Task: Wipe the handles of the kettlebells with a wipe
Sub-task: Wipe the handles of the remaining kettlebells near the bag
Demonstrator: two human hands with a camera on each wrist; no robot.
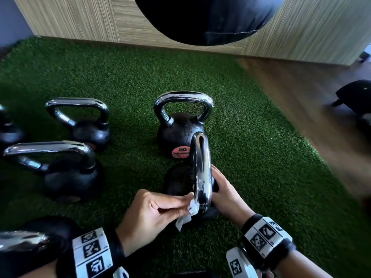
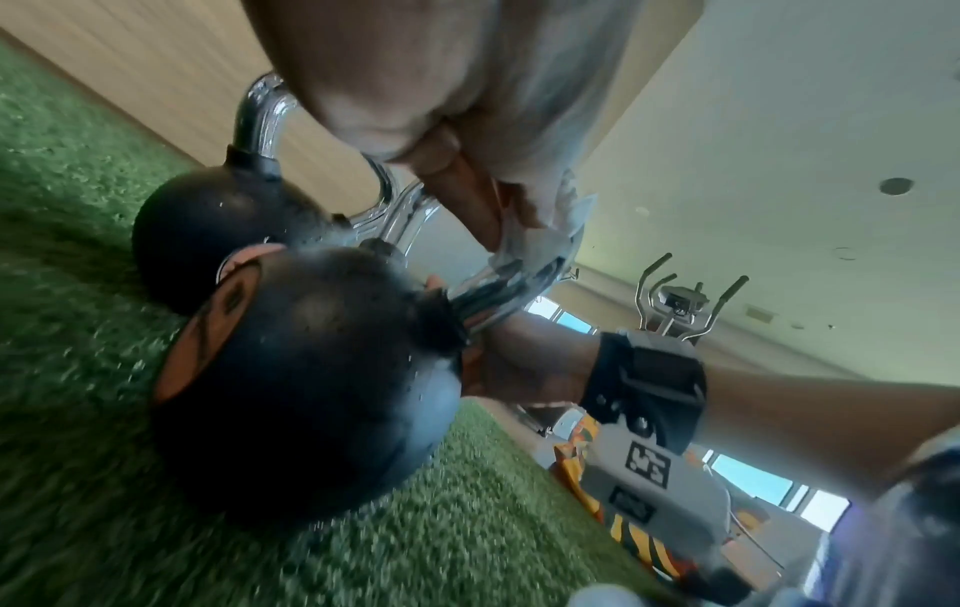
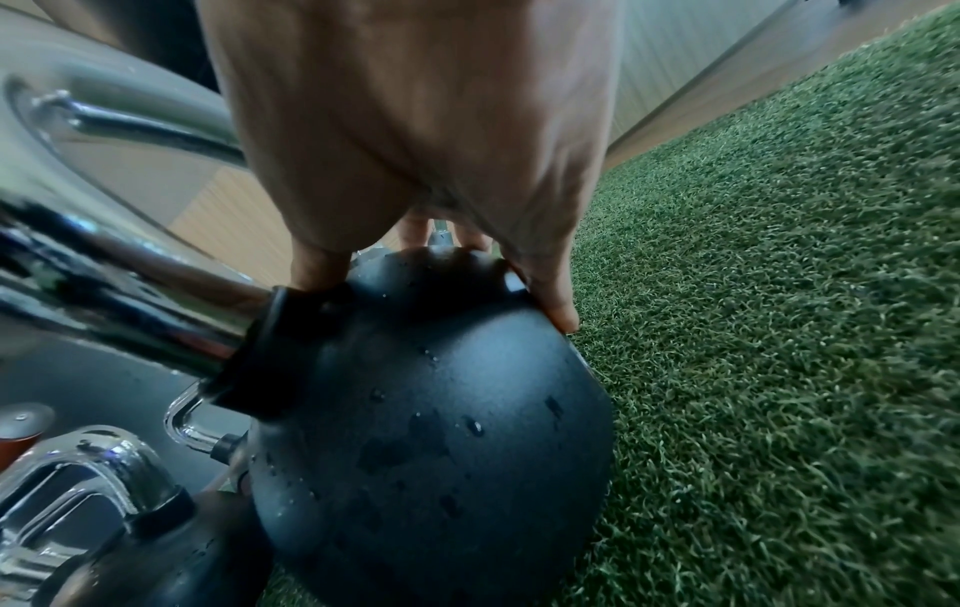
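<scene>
Chrome handle point(image 1: 201, 167), mirror-glossy, on a matt, finely pebbled black kettlebell body point(image 3: 431, 410); the wipe point(image 1: 189, 214) against that handle is crumpled thin white tissue; beneath it, rough green turf point(image 1: 261, 157).

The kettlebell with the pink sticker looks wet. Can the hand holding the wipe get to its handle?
Probably yes. The left hand pinches the wipe at the near kettlebell's handle; the pink-sticker kettlebell's handle stands just behind, uncovered, with bare turf beside it.

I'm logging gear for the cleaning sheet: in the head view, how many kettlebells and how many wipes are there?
Kettlebells: 6 (one cut off at the left edge)
Wipe: 1
Total: 7
</scene>
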